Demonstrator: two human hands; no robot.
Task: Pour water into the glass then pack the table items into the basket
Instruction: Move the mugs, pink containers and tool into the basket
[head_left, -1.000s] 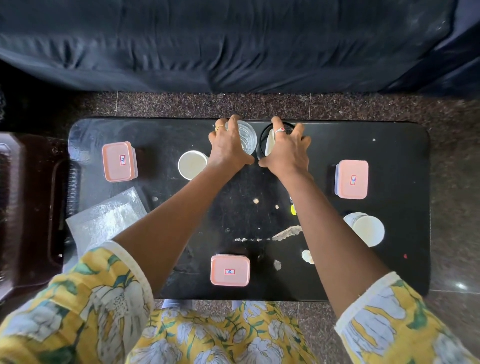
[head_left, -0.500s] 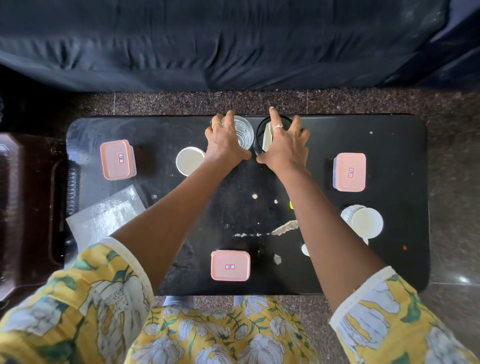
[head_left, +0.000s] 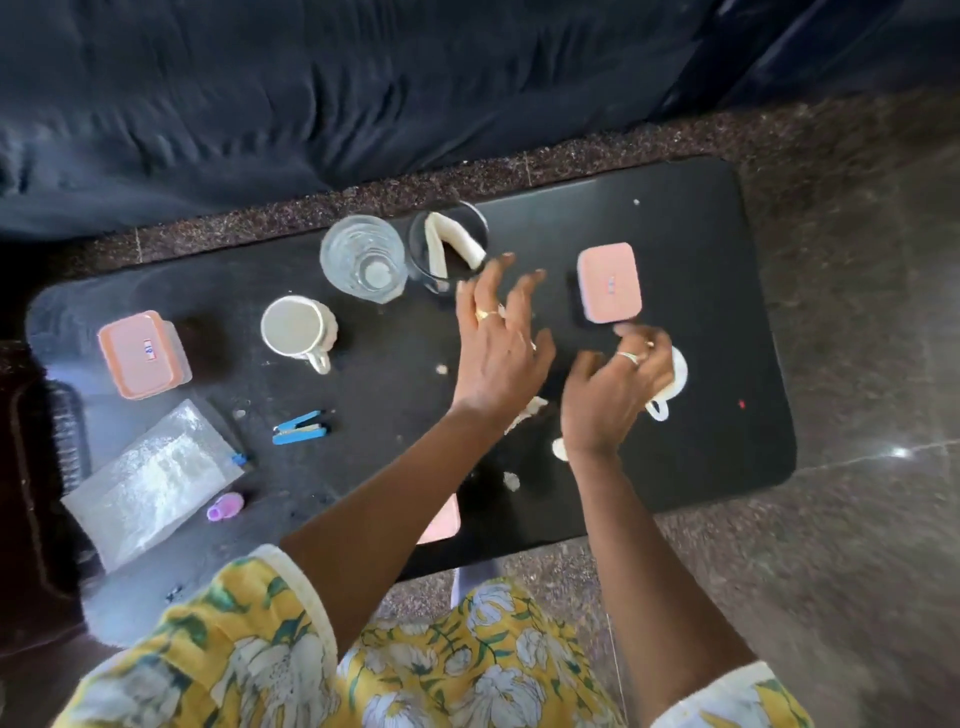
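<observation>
A clear ribbed glass (head_left: 363, 260) stands at the far edge of the black table (head_left: 717, 457), beside a dark glass (head_left: 449, 244) holding a folded white piece. My left hand (head_left: 498, 343) hovers just right of them, fingers spread, holding nothing. Lower right, my right hand (head_left: 615, 387) is blurred, its fingers loosely bent above a white cup (head_left: 678, 371), with nothing seen in its grip. Pink-lidded boxes sit at the right (head_left: 610, 283) and at the left (head_left: 143, 353). My left forearm hides most of a third box (head_left: 441, 519).
A white mug (head_left: 298, 327) stands left of the glasses. A blue stapler (head_left: 301, 428), a clear plastic bag (head_left: 150, 478) and a small pink item (head_left: 226, 506) lie front left. A dark slatted container (head_left: 65, 441) sits at the table's left end. Dark sofa behind.
Both hands have let go of the two glasses and pulled back to the right. The view has swung and tilted, bringing the stapler and pink item into sight.
</observation>
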